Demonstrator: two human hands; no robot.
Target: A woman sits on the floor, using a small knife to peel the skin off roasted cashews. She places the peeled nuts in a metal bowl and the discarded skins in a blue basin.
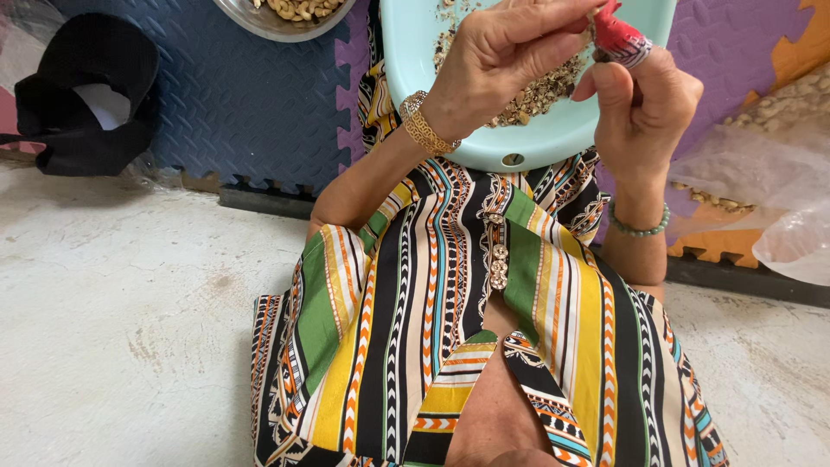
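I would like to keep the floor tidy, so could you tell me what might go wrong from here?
Both hands work over the light blue tray, which rests tilted on the lap; a knee shift could spill the husk scraps onto the foam mat. The left hand and right hand pinch something small by the red-wrapped finger; it could slip and drop outside the tray.

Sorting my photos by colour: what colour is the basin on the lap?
The basin is pale turquoise, seen best in the head view, the only one.
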